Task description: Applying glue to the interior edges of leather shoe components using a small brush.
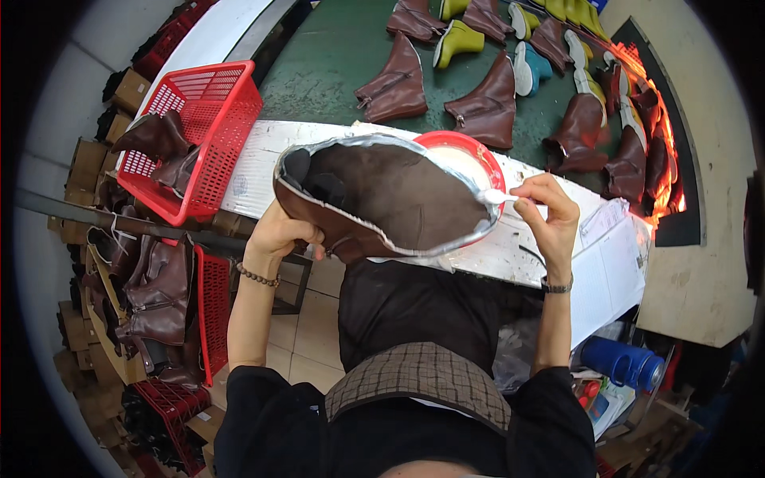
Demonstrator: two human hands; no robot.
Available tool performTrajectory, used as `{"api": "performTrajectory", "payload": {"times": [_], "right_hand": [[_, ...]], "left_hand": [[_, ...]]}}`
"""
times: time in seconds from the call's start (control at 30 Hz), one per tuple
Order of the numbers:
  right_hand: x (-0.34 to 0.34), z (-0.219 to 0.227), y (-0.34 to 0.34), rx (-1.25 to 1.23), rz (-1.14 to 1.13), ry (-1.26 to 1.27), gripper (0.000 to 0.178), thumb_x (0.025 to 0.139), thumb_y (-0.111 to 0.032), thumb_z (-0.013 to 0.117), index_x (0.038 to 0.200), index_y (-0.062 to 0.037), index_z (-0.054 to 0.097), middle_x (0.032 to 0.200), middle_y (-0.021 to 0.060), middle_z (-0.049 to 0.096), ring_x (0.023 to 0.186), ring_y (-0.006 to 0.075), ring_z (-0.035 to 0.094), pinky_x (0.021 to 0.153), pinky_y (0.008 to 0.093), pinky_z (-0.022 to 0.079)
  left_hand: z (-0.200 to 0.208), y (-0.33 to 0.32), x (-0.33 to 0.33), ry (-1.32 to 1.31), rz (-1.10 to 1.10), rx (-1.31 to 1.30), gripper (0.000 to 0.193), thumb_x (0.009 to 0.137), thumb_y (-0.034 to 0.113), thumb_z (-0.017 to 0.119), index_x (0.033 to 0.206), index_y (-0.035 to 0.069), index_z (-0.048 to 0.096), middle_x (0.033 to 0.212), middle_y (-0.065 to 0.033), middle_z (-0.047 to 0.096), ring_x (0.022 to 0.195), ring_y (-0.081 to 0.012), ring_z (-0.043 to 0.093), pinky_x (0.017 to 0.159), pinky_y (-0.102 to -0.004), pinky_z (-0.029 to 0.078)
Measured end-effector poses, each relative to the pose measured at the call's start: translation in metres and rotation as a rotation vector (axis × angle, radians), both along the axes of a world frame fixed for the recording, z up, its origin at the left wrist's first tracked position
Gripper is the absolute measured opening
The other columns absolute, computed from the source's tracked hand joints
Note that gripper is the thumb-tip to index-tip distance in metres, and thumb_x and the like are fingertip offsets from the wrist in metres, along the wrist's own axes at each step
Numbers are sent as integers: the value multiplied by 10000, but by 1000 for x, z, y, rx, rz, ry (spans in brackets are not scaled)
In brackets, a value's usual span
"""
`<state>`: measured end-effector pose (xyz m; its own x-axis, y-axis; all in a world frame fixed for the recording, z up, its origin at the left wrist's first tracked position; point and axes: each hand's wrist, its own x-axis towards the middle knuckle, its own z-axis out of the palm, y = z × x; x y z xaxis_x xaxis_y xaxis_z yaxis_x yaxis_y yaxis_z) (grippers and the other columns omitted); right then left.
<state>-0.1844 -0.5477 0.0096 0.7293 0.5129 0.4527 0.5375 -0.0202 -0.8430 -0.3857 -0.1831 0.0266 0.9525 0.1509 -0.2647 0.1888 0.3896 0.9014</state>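
Note:
A brown leather boot (398,191) is held up with its brown underside toward me. Pale, wet-looking paste lines its edge. My left hand (279,231) grips the boot's side at the left end, thumb and fingers closed on the leather. In the pinched fingers of my right hand (551,209) is a small white-tipped brush (496,196), its tip touching the pasted edge at the right end. Partly hidden behind the boot, a red bowl (460,140) contains white paste.
Brown boots (486,99) and green shoe forms (459,45) stand on a green conveyor (319,88), with an orange-glowing heater opening (669,159) at right. Red baskets (231,119) with boots are at left. Papers (610,271) and a blue jug (621,362) lie at right.

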Motion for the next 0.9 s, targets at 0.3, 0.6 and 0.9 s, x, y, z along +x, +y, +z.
{"api": "performTrajectory", "payload": {"times": [0.3, 0.6, 0.9], "right_hand": [[40, -124, -23, 145, -360, 534, 174, 1079, -166, 533, 1158, -15, 569, 752, -6, 546, 484, 25, 406, 398, 198, 304], [36, -114, -10, 151, -446, 574, 166, 1076, -145, 529, 1176, -14, 552, 752, -16, 534, 483, 15, 382, 399, 194, 293], [31, -130, -20, 74, -435, 535, 196, 1084, -179, 517, 1209, -33, 550, 738, -23, 519, 479, 18, 380, 403, 193, 272]], "left_hand": [[-69, 98, 87, -23, 234, -346, 161, 837, -19, 649, 994, 0, 678, 929, -126, 709, 760, -266, 694, 620, -416, 620], [-105, 169, 192, -17, 523, -348, 57, 882, -4, 706, 925, 19, 677, 917, -80, 703, 835, -200, 691, 754, -384, 652], [-151, 216, 371, -285, 509, 31, 728, 800, 48, 805, 1382, 43, 367, 1131, -148, 647, 1015, -278, 689, 788, -411, 627]]}}
